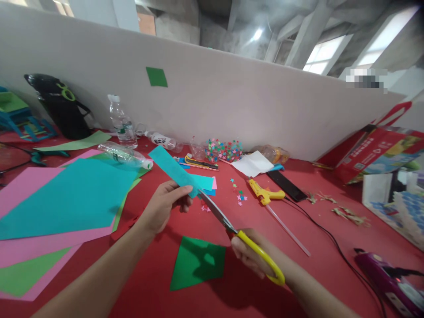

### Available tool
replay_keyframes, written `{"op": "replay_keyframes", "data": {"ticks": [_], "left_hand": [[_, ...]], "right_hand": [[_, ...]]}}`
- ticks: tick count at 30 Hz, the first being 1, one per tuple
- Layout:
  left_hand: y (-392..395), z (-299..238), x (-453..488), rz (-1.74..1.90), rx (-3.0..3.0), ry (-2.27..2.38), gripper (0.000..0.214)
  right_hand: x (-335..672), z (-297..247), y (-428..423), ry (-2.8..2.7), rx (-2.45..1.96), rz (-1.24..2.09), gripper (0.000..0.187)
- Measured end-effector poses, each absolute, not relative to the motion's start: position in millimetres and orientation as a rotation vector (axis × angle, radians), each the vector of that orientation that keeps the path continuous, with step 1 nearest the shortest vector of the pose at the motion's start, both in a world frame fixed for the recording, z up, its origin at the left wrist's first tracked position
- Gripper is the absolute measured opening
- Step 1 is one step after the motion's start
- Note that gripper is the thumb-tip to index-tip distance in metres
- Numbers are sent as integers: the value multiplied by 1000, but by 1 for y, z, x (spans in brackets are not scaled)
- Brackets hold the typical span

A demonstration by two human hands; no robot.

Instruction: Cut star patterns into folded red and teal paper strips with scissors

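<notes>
Between thumb and fingers, my left hand (167, 203) pinches a strip of turquoise paper (168, 165) held above the table. My right hand (248, 251) grips yellow-handled scissors (260, 254), whose blades reach the lower right end of the strip. The blades look nearly closed there; whether they are cutting into the paper I cannot tell. Below the hands lies a dark green piece of paper (198, 263) with their shadow on it. Smaller turquoise pieces (203, 181) rest on the table behind the strip.
Stacked coloured sheets (73, 190) cover the left side. A yellow glue gun (265, 192) with its cord lies right of centre, near a black phone-like slab (287, 185). Bottles (122, 123) and a container of stars (223, 150) line the white partition (212, 97). A purple power strip (384, 282) sits lower right.
</notes>
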State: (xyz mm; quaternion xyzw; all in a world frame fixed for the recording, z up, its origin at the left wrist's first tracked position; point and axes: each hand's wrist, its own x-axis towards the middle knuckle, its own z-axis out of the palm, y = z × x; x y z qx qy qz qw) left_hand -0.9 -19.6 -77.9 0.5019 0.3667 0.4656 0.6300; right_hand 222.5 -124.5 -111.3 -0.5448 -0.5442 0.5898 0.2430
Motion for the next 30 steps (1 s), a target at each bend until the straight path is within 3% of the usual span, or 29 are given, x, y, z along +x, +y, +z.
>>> {"op": "replay_keyframes", "data": {"ticks": [9,30], "left_hand": [[-24,-80,2,1010,1070,822,23],[-22,-82,5,1056,1201,934,30]], "right_hand": [[231,-114,-124,-1546,-1334,1686,50],[226,-100,-125,-1559,-1505,1629,52]]}}
